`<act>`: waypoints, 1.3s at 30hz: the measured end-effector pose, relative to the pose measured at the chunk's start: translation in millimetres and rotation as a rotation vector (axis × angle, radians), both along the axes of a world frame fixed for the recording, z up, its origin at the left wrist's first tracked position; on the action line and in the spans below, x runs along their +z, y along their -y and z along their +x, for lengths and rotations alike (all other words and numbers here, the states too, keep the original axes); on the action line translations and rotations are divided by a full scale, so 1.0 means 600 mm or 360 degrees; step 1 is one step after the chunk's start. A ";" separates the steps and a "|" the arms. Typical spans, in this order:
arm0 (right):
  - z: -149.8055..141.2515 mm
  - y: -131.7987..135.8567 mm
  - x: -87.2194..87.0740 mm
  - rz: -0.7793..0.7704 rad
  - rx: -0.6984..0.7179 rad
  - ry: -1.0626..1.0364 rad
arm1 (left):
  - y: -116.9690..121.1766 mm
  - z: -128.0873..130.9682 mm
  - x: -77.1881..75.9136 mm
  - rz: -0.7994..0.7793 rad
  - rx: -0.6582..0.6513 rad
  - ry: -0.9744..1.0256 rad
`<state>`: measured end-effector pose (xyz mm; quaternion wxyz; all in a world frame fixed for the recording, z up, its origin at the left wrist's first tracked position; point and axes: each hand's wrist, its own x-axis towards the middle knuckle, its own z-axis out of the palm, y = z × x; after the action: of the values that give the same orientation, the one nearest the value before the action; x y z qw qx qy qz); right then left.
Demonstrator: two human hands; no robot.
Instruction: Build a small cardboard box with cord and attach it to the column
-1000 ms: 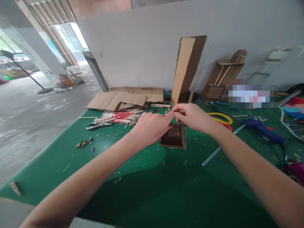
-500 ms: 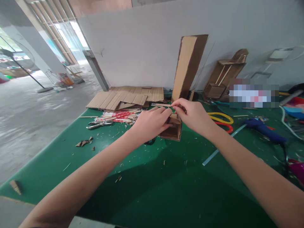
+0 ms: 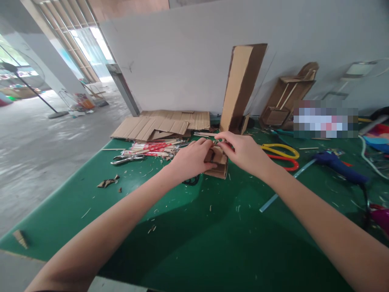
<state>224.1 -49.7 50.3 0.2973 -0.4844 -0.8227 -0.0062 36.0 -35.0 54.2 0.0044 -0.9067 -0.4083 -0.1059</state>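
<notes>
In the head view, my left hand (image 3: 192, 160) is closed on the left side of a small cardboard box (image 3: 219, 169), its thumb against the box's near side. The box is tilted and its inside is mostly turned away. My right hand (image 3: 243, 150) hovers at the box's upper edge with thumb and forefinger pinched. What lies between those fingertips is too small to make out. Behind the hands a flat wooden stick (image 3: 205, 134) lies on the green table (image 3: 194, 235). Part of a dark looped thing (image 3: 191, 181) shows below my left hand.
Bundled sticks (image 3: 152, 149) and metal scissors (image 3: 126, 159) lie at left, before cardboard sheets (image 3: 167, 121). A tall cardboard channel (image 3: 240, 85) leans on the wall. At right are yellow-and-red handles (image 3: 282, 151), a blue glue gun (image 3: 342, 166) with its clear stick, and a cardboard model (image 3: 284, 97).
The box has turned and tilted in my left hand, so its open inside no longer faces me. My right fingers stay at its upper edge, shifting slightly left.
</notes>
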 end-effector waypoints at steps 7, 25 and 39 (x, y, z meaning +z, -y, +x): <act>-0.005 0.005 -0.001 0.0085 0.0077 0.0099 | 0.000 -0.004 -0.001 -0.0175 -0.0002 0.0132; 0.001 0.002 0.010 -0.0096 0.0019 -0.0151 | -0.013 -0.009 0.004 0.0136 -0.0107 -0.0008; 0.000 -0.014 -0.021 -0.0495 0.0119 -0.0556 | -0.007 -0.008 0.013 0.0598 -0.0054 -0.0364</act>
<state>223.9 -41.6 37.6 0.3570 -0.4874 -0.7671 0.2157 31.0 -30.8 61.8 0.2176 -0.9028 -0.3630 -0.0767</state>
